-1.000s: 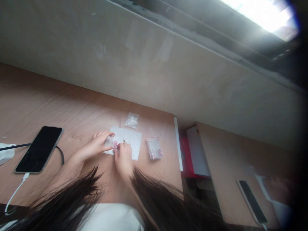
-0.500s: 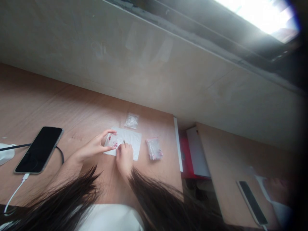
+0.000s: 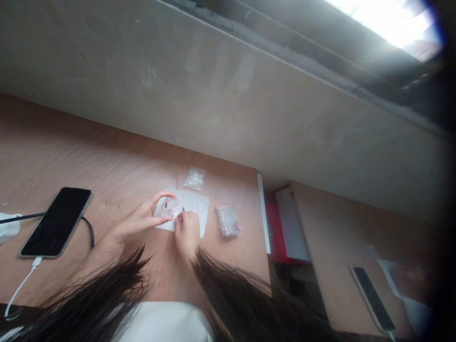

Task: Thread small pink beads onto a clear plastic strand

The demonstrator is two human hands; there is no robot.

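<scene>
- where your left hand (image 3: 142,221) pinches it between thumb and forefinger, the small clear bag (image 3: 170,208) sits just above the white paper sheet (image 3: 194,209), with some pink bits showing inside it; what they are is too small to tell.
- your left grip is narrow and closed on the bag's left edge, so the bag lies to the right of that hand, toward your other one.
- your right hand (image 3: 187,230) is curled, fingertips pressed together on a thin dark tool (image 3: 182,209) whose tip points up and left at the bag; the tool is too small to name with any certainty.
- the relation that matters most, as a judgement: the tool tip and the bag are just beside each other, maybe touching, with the bag up and left of your right fingertips; your right hand is the nearer one to the bag's free side.
- the bag's long axis cannot be told from this view, since it is small and blurred.
- outward on the wooden table (image 3: 107,156), a second clear packet (image 3: 194,178) lies beyond the sheet, and a packet with pink contents (image 3: 228,220) lies to its right, apart from both hands.
- well to your left a dark phone (image 3: 57,221) rests face up with a white cable (image 3: 21,285) plugged in.
</scene>
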